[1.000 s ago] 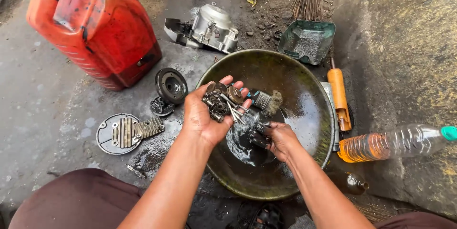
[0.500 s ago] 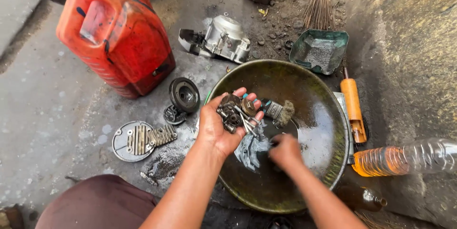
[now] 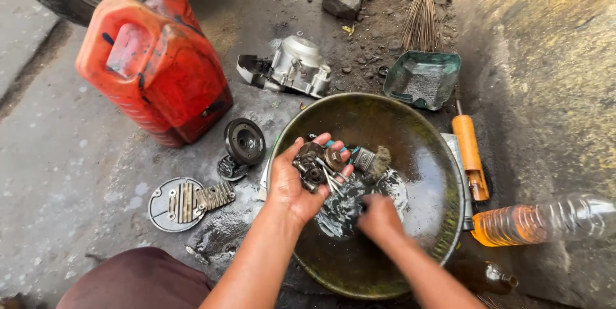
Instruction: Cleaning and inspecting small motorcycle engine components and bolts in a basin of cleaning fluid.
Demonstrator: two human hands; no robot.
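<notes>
The left hand [image 3: 296, 184] lies palm up, cupped around a heap of small metal parts [image 3: 316, 168], keeping them clear of the dirty liquid. The right hand [image 3: 378, 218] dips into the metal bowl [image 3: 436, 155], fingers curled downward; whether it grips anything cannot be told. A red jerrycan [image 3: 154, 71] stands nearby.

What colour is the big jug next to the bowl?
The jerry can is red-orange with a dark cap, seen in the head view.

Red jerrycan [image 3: 154, 65], dark-green basin [image 3: 410, 123], orange screwdriver handle [image 3: 470, 155].
</notes>
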